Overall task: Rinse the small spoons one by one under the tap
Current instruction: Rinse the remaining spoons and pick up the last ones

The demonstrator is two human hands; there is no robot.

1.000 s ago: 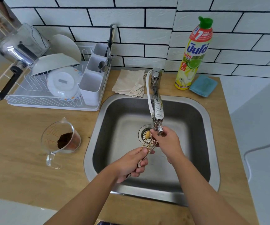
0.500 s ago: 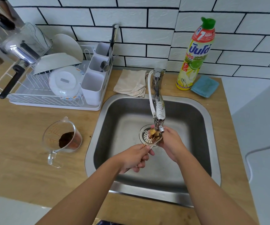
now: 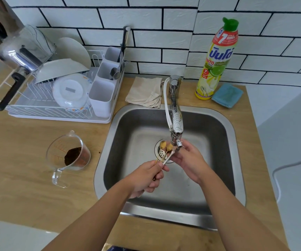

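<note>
Over the steel sink (image 3: 224, 124), my left hand (image 3: 144, 176) grips the thin handles of a bunch of small gold spoons (image 3: 166, 149). Their bowls fan out just left of the tap's spout (image 3: 176, 136), above the drain strainer (image 3: 161, 152). My right hand (image 3: 189, 160) is beside them under the spout, its fingertips touching the rightmost spoon near the bowl. A white hose runs along the tap. Whether water runs is too faint to tell.
A measuring cup (image 3: 68, 156) with brown powder stands on the wooden counter left of the sink. A dish rack (image 3: 42, 98) with plates, a pan and a cutlery caddy is at back left. A folded cloth (image 3: 146, 91), a dish soap bottle (image 3: 216, 58) and a blue sponge (image 3: 226, 95) are behind the sink.
The spoons' bowls have spread apart and shifted slightly left of the spout. My right hand has slid along the rightmost spoon. The view has tilted a little.
</note>
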